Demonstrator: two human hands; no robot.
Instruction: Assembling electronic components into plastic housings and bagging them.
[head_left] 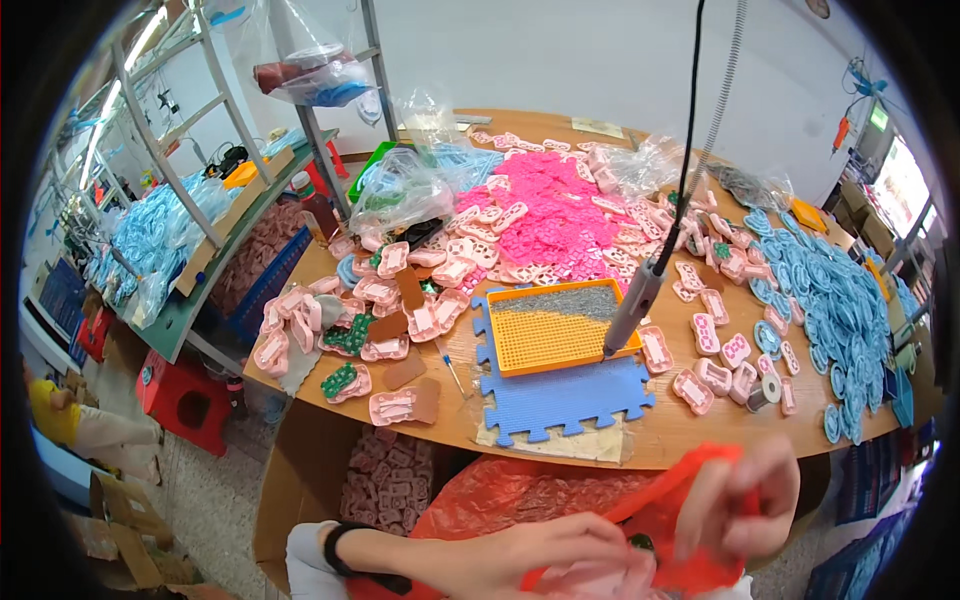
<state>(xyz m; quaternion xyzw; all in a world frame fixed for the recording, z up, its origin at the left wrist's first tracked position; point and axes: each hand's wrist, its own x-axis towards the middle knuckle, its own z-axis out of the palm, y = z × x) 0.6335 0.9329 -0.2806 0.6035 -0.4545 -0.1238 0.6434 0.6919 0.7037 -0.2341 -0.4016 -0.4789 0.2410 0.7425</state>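
Observation:
A thin red plastic bag (pixel 540 488) is spread over my lap at the table's front edge. My right hand (pixel 745 505) pinches a raised part of it, its fingers slightly blurred. Lower and to the left, my left hand (pixel 570 550) is closed on the same bag, with the fingertips smeared by motion. A small dark green item (pixel 641 542) shows between the two hands; its kind I cannot make out. On the table beyond them lies a blue foam mat (pixel 560 395), bearing a yellow tray (pixel 540 335) partly covered with small silver pieces.
A grey electric screwdriver (pixel 637 305) hangs over the tray. Bright pink parts (pixel 555 205) are heaped behind it. Pale pink plastic pieces (pixel 395 285) lie left and right. Blue oval parts (pixel 845 320) cover the right side. Below the table is a cardboard box (pixel 300 470).

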